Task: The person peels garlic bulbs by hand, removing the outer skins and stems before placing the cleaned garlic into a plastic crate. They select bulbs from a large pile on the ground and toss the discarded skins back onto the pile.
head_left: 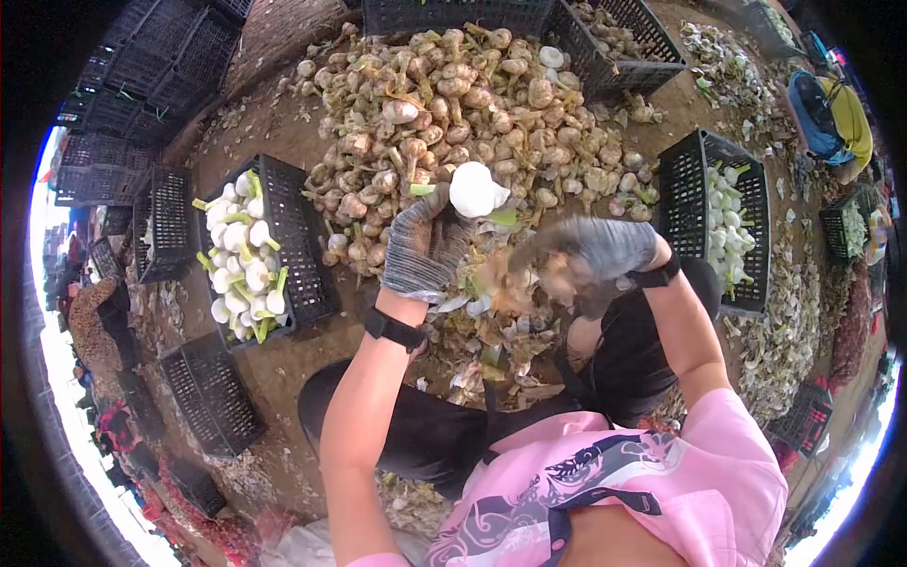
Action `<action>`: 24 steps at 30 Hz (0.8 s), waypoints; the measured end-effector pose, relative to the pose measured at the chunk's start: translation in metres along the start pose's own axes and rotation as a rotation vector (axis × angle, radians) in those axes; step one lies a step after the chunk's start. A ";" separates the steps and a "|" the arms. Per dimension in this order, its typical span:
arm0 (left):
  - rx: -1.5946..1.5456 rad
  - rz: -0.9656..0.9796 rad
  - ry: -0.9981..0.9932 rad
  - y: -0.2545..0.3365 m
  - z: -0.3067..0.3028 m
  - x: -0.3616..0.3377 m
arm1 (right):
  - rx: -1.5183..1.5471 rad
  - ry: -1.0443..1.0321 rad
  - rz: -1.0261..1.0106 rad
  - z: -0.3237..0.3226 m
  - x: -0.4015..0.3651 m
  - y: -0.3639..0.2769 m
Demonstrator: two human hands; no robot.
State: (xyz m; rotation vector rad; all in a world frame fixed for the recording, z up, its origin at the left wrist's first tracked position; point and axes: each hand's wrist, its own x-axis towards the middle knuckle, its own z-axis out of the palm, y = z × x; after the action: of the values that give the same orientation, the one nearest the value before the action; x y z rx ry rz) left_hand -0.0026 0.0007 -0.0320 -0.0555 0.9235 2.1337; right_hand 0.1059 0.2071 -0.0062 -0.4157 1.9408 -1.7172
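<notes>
My left hand (427,244), in a grey striped glove, holds a peeled white garlic bulb (475,190) at its fingertips. To the right, my right hand (590,248), gloved the same way, is smeared by motion beside blurred brown skins (520,274); its fingers cannot be made out clearly. Ahead of both hands lies a large heap of unpeeled garlic (463,94). Loose peelings (496,350) cover the ground below the hands, between my legs.
A black crate (300,241) with white bulbs stands at the left, and another crate (688,189) with bulbs at the right. An empty-looking crate (213,395) sits lower left. Stacked crates (156,71) rise upper left. Another person (822,118) is at the upper right.
</notes>
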 end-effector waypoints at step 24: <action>0.405 -0.074 0.331 -0.041 0.012 -0.003 | 1.803 0.593 0.243 0.027 0.040 0.111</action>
State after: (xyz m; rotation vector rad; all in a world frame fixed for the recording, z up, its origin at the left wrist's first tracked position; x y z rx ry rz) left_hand 0.0300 0.0236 -0.0467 -0.2399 1.5083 1.8622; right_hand 0.0999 0.1800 -0.1242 0.9852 0.0160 -2.6641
